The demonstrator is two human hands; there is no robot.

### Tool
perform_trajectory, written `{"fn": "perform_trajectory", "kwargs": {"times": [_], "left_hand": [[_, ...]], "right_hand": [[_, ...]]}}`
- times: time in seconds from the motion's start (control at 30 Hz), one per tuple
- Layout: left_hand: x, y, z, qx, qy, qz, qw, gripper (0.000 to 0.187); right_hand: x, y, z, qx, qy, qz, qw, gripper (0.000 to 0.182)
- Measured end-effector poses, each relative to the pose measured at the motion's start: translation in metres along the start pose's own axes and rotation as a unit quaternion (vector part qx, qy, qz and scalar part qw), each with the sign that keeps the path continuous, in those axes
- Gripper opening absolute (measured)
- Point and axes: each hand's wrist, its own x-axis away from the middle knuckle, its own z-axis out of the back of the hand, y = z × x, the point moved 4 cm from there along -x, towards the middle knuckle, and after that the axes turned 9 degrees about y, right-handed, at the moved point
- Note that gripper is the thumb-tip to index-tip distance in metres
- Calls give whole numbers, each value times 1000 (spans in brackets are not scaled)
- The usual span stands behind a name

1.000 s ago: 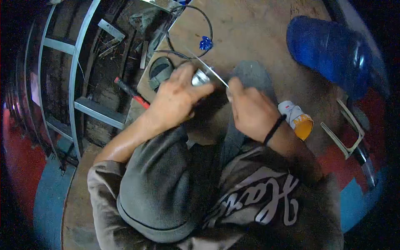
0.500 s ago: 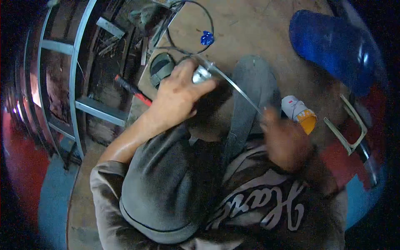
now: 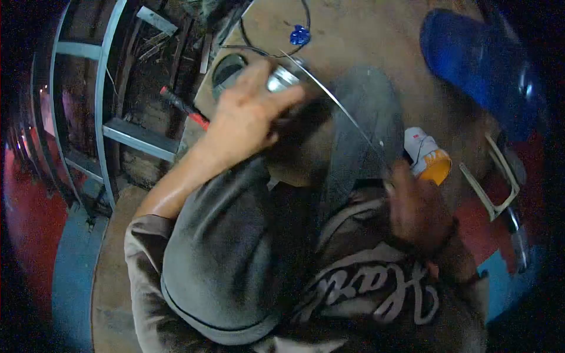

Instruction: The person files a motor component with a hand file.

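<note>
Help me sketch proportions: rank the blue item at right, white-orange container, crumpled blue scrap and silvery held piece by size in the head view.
1. Blue item
2. White-orange container
3. Unsure: crumpled blue scrap and silvery piece, which the left hand partly covers.

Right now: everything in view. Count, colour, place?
Metal piece: 1, silver, upper centre
Thin rod: 1, silvery, centre
Sandal: 1, dark, upper centre-left
Cable: count unclear, dark, top centre
Crumpled scrap: 1, blue, by cable
Curved object: 1, blue, upper right
Container: 1, white-orange, right
U-shaped frame: 1, pale, far right
Tube: 1, silvery, right edge
Handled tool: 1, red-black, left
Ladder-like frame: 1, silvery, left
Board: 1, brown, beneath
Floor patches: several, red-blue, both sides
Trouser legs: 2, grey, centre
Left hand: 1, bare, on metal piece
Right hand: 1, blurred, on rod
</note>
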Motion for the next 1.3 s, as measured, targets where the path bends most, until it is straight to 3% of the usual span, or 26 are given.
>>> {"fn": "perform_trajectory", "kwargs": {"times": [0.07,0.1,0.17,0.3,0.33,0.4,0.47,0.5,0.57,0.7,0.77,0.93,1.13,1.2,1.23,1.3], "left_hand": [[-4,0,5,-2,9,13,1000,63],[-1,1,7,-7,4,20,1000,64],[-1,5,6,-16,-1,2,1000,63],[-5,13,6,-12,-2,-15,1000,61],[-4,6,3,-9,17,-12,1000,60],[1,2,2,-6,-9,7,1000,60],[-4,9,5,-18,5,-20,1000,61],[-5,10,8,-23,23,-21,999,62],[0,3,11,-23,16,30,999,65],[-2,13,11,-15,-11,6,1000,68],[-5,14,8,-14,-11,-8,1000,68],[0,8,4,-28,0,-18,999,65],[0,5,0,26,-38,42,998,65],[2,5,1,-2,4,-10,1000,61],[3,3,1,0,1,-3,1000,61],[0,5,6,-1,18,-5,1000,60]], "right_hand": [[-48,-24,-1,-22,-2,52,998,12],[-72,-31,-6,-39,72,143,986,11],[-101,-47,-8,-22,14,120,992,12],[-30,-10,-1,5,19,67,998,15],[-19,-8,7,-15,13,28,999,16],[-20,-14,8,66,-14,-69,995,18],[-71,-27,-4,-8,27,112,993,18],[-84,-40,-1,-63,118,184,974,18],[-100,-43,-4,-49,55,158,985,16],[-82,-43,-2,-26,29,126,991,17],[-79,-44,3,-52,79,150,984,20],[-91,-52,5,15,92,155,983,26],[-83,-45,-9,87,75,97,989,24],[-44,-21,-14,205,119,93,967,22],[-34,-13,-5,204,111,95,968,22],[-18,1,11,60,2,45,997,20]]}}
